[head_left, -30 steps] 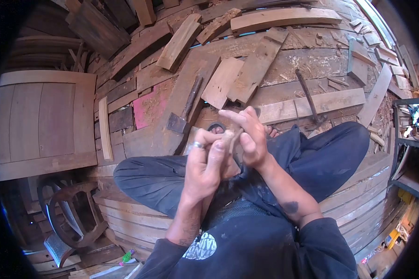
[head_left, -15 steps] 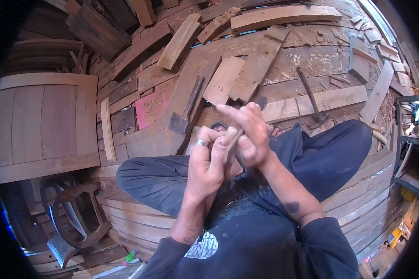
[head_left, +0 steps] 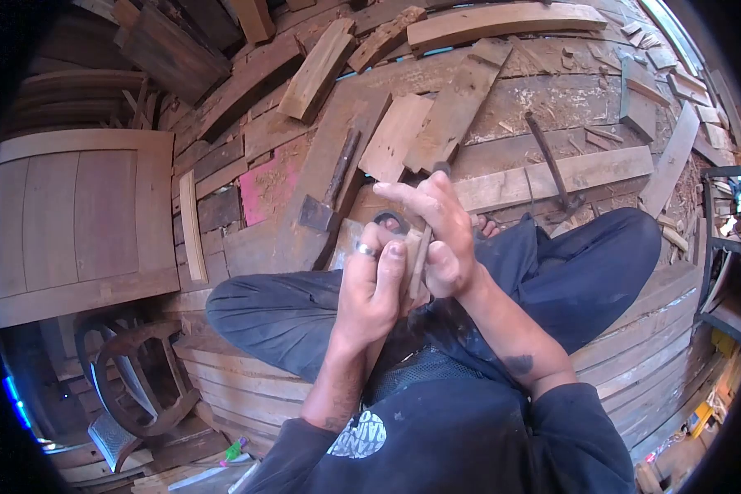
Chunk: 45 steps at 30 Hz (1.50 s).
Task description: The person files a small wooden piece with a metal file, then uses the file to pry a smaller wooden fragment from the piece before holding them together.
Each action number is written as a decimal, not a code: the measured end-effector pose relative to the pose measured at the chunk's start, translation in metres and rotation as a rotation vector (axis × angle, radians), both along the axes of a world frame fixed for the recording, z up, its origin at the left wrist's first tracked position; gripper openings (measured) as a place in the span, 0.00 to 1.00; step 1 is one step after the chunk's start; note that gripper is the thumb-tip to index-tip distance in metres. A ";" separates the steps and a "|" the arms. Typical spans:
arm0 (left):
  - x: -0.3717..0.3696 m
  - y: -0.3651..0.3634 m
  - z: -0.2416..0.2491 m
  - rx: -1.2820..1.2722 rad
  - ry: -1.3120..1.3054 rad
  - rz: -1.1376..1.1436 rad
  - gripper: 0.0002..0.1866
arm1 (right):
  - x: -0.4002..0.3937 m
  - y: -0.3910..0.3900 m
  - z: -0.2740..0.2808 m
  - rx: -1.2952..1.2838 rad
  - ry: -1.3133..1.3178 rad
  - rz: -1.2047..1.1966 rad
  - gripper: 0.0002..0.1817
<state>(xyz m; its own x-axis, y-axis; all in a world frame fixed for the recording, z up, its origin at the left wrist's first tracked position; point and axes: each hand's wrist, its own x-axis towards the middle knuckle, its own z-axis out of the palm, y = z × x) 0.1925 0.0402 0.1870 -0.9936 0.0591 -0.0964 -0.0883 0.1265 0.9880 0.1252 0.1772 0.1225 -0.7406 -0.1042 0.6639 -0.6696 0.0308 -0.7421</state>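
Note:
My left hand (head_left: 369, 284), with a ring on one finger, is closed around a small pale wooden piece (head_left: 412, 247) above my lap. Its thumb lies along the near side of the piece. My right hand (head_left: 443, 235) meets it from the other side, index finger stretched out to the left and thumb bent inward. Between the right thumb and fingers stands a thin, flat tan strip (head_left: 421, 262), pressed against the wooden piece; whether it is wood or folded sandpaper I cannot make out. The lower ends of both are partly hidden by my hands.
Beyond my crossed legs lie a hatchet (head_left: 319, 214) on a plank, a hammer (head_left: 570, 202) and several boards (head_left: 461, 107) among wood shavings. A panelled wooden door (head_left: 82, 222) is at left, above a curved wooden frame (head_left: 136, 379). A dark shelf (head_left: 726, 247) stands at right.
Both hands have shifted slightly, the left one a little to the right. The wooden piece and the thin strip now stand more upright between them.

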 end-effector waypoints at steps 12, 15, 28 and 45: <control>-0.009 0.006 0.021 0.200 -0.027 -0.040 0.15 | -0.001 0.005 -0.005 0.048 -0.032 -0.046 0.32; -0.003 0.009 0.015 0.153 -0.060 -0.037 0.16 | 0.008 0.004 0.005 0.033 -0.011 -0.017 0.32; -0.006 0.005 0.044 0.266 -0.143 -0.073 0.15 | -0.006 0.004 0.007 0.033 0.008 -0.046 0.37; 0.001 0.009 0.040 0.470 -0.187 -0.055 0.10 | 0.002 0.017 0.040 -0.021 -0.039 0.167 0.22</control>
<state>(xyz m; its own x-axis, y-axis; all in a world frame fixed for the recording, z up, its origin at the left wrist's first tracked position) 0.1934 0.0491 0.2265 -0.9560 0.1909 -0.2228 -0.2750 -0.3181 0.9073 0.1272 0.1940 0.1628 -0.7389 -0.2148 0.6386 -0.6351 -0.0943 -0.7666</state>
